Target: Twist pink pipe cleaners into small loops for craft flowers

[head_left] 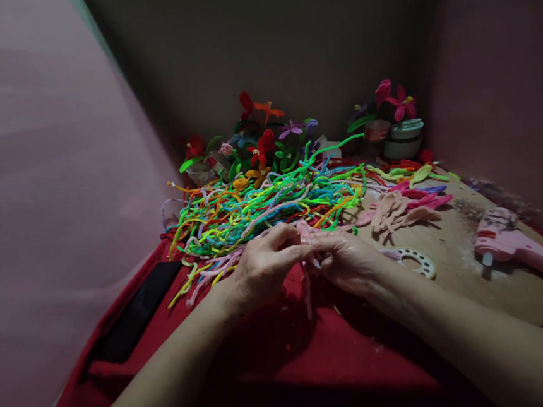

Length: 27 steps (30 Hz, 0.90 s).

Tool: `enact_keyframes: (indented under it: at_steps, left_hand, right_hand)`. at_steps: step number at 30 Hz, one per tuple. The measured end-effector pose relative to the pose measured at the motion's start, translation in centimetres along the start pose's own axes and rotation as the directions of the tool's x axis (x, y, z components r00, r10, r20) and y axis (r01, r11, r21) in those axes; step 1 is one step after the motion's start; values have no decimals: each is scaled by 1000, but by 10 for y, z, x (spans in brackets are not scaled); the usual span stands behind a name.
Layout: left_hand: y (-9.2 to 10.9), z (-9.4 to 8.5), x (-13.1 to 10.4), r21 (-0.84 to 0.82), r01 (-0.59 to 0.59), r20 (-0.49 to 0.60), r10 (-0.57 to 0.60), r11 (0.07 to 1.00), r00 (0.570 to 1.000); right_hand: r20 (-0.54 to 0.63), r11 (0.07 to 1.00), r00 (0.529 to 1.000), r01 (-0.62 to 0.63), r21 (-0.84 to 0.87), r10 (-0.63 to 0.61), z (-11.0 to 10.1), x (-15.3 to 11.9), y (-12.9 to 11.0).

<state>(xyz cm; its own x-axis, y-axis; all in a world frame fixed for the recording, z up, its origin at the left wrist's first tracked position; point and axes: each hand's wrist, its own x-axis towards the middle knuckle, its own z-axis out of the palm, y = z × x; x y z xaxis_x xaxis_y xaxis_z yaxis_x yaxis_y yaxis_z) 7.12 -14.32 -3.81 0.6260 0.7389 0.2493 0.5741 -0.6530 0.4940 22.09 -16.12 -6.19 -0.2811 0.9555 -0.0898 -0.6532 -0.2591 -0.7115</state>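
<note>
My left hand (267, 261) and my right hand (342, 255) meet at the middle, over the front of the red cloth (285, 354). Between their fingertips is a pale pink pipe cleaner (304, 231), pinched from both sides. One thin end of it (308, 298) hangs down below the hands. The fingers cover most of its shape. Just behind them lies a large tangled heap of pipe cleaners (257, 208) in green, yellow, orange, blue and pink.
Fuzzy flowers (261, 147) stand at the back, with a lidded jar (403, 140) to their right. On the tan board (454, 282) lie beige fuzzy pieces (391, 212), a pale ring with holes (418, 261) and a pink tool (507, 240). A black flat object (141, 310) is at left.
</note>
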Motion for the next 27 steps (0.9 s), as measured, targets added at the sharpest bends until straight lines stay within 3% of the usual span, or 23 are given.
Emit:
enact_keyframes:
  at_steps: [5,9,13,17,20,27]
  left_hand:
    - [8,-15,2,-246,-171,-79,156,954,985]
    - [1,-28,2,-275,-281,-81,269,920,960]
    - [-3,-29,0,-258,-316,-103,300,913,948]
    - [2,-32,0,-206,-339,-68,332,918,941]
    - [6,-34,0,-149,-368,-3,372,918,928]
    - [3,-32,0,-106,-333,125,344,937,930]
  right_hand:
    - [44,996,998,45,-79,-42,1,-3,-1]
    - [93,985,993,89,-146,-76,1,-3,-2]
    - [97,959,991,110,-261,-87,1,-2,0]
    - [79,923,995,88,-374,-63,1,-4,0]
    - [91,925,994,87,-371,-57,0,-4,-1]
    - [118,934,993,66,-350,-26,-4,-2,1]
